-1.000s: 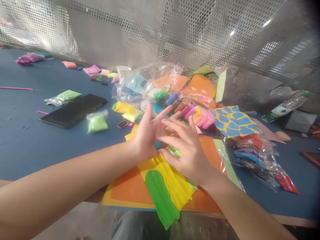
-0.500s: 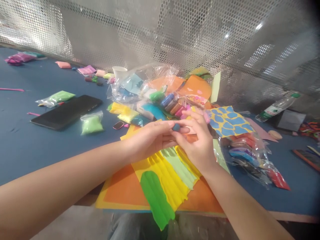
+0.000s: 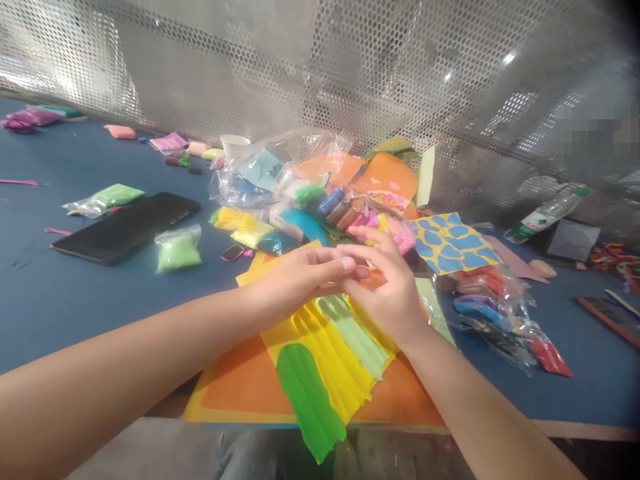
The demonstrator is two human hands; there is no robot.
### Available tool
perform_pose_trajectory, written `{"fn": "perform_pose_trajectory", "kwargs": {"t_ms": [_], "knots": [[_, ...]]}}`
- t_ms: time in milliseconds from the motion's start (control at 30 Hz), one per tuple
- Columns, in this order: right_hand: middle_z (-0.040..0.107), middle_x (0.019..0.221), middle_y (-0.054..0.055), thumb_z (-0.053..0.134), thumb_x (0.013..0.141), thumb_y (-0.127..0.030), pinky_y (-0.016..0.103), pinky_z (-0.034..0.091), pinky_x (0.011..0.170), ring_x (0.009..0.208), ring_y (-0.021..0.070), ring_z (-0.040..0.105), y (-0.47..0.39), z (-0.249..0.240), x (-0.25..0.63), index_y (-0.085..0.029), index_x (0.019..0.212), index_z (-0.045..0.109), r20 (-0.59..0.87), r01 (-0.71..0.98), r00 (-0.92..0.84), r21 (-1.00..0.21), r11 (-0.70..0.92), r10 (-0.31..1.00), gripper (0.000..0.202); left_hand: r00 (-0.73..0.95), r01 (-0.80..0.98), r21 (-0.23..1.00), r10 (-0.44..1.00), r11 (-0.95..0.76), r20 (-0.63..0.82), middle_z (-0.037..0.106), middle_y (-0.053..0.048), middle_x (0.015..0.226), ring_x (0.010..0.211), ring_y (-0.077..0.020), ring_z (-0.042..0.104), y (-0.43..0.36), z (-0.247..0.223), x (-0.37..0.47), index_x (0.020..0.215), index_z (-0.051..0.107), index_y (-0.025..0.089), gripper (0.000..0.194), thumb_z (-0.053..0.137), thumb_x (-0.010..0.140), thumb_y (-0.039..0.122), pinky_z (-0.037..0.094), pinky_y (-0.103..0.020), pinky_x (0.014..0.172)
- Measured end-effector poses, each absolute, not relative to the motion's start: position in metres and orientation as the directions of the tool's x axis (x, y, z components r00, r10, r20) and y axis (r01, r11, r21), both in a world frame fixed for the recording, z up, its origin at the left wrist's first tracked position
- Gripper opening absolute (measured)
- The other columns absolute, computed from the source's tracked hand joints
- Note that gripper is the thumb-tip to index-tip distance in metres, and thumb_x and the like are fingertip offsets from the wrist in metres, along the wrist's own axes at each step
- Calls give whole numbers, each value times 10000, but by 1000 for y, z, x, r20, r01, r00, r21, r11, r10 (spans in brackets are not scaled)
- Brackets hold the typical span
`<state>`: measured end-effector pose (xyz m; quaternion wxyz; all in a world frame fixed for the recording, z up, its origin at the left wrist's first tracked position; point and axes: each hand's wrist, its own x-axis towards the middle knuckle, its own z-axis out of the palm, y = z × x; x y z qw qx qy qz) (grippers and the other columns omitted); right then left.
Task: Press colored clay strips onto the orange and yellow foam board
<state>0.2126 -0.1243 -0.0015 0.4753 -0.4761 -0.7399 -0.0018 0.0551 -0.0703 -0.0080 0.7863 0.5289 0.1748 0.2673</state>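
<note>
My left hand (image 3: 305, 272) and my right hand (image 3: 387, 287) meet above the papers, fingers overlapping. A small lump of blue clay is pressed between them; the fingers cover nearly all of it. Below lies a yellow sheet (image 3: 273, 333) bearing ridged yellow clay (image 3: 333, 357), a pale green clay strip (image 3: 357, 340) and a bright green clay piece (image 3: 307, 393). The green piece hangs past the table's front edge. Beneath that sheet is a larger orange sheet (image 3: 230, 380).
Bagged clay, including a blue pack (image 3: 305, 225), is heaped behind my hands. A blue-patterned yellow card (image 3: 453, 243) and more clay packs (image 3: 487, 303) lie right. A dark tablet (image 3: 125, 227) and a green clay bag (image 3: 179, 250) lie left. A bottle (image 3: 545, 215) leans near the perforated screen.
My fingers have closed over the blue clay, which showed as a round ball before and is now almost hidden. The view has shifted slightly. The sheets have not moved.
</note>
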Motion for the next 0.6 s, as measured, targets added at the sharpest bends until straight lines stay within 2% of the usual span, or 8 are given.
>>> {"fn": "perform_pose_trajectory", "kwargs": {"t_ms": [200,333,433,533,600], "knots": [[602,1194,79,636,814,-187,508,427,1031,1169,244,549,-124,-3,213,-255,970,693,713,697,-98,-448,560,694,179,800,-196,953,600,229,20,719,-55,1060,1016,-163,643,-72,-6,55,982,707,189,266,613,863,407,465,-295,935],[597,1202,79,628,797,-144,484,442,1020,1169,238,548,-124,-4,214,-255,1040,674,716,697,-122,-431,573,687,270,747,-136,976,664,168,-10,723,-42,1043,1021,-160,638,-73,-6,55,993,707,196,239,659,830,364,469,-280,922],[597,1202,81,634,790,-145,466,456,1004,1162,238,551,-124,-4,215,-248,1037,676,708,691,-121,-443,571,696,271,761,-144,975,649,168,1,723,-43,1037,1028,-159,637,-73,-5,55,1008,705,195,258,626,852,385,477,-275,908],[600,1188,76,621,803,-143,441,477,980,1159,230,549,-124,-3,215,-248,985,688,717,684,-111,-448,576,689,220,769,-138,978,639,157,6,724,-38,1010,999,-151,644,-73,-5,55,961,706,184,257,626,848,401,493,-258,872],[598,1192,78,625,800,-143,451,465,994,1157,233,549,-123,-3,215,-247,1028,675,723,689,-125,-430,583,680,255,760,-118,983,650,142,-3,725,-30,984,971,-145,650,-73,-5,55,927,704,179,249,648,829,401,499,-249,854]]}}
